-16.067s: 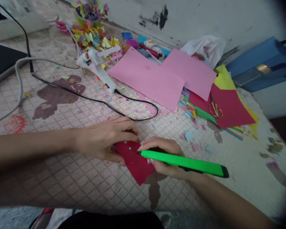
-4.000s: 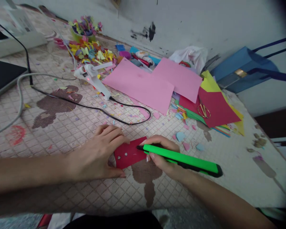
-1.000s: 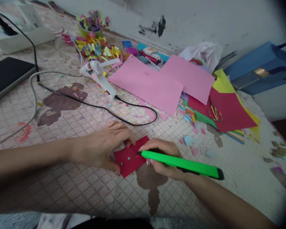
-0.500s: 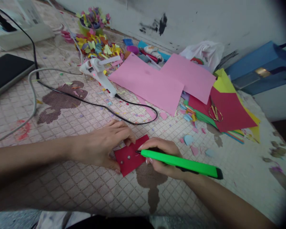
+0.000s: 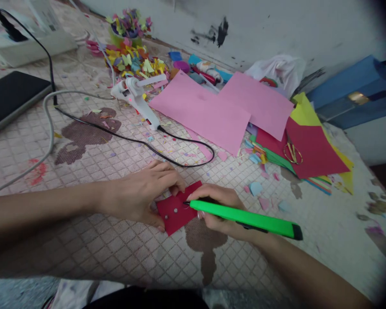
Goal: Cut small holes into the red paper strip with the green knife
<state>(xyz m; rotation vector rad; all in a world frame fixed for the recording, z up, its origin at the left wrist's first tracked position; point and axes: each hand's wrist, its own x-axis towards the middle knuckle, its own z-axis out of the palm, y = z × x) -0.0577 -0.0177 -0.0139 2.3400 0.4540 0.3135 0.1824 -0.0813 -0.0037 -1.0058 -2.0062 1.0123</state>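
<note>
A small piece of red paper (image 5: pixel 179 220) lies on the patterned tablecloth, with two small pale dots and a faint curved line on it. My left hand (image 5: pixel 142 193) holds it down and steady, thumb at the near left edge and bent fingers at the far edge. Between the thumb and fingers of my right hand (image 5: pixel 221 195) is a thick green pen (image 5: pixel 251 219) with black ends. Its thin dark tip meets the paper beside the curved line, and the pen slants back to the right.
Beyond my hands lie a white glue gun (image 5: pixel 141 103) with its black cord (image 5: pixel 122 138), and pink paper sheets (image 5: pixel 202 111). Gold-handled scissors (image 5: pixel 293 153) rest on red paper at right. Paper cut-outs (image 5: pixel 131 60) pile up behind; a dark flat device (image 5: pixel 14 101) is left.
The whole view has shifted slightly. My hands, the pen and the red paper keep nearly the same places relative to each other.
</note>
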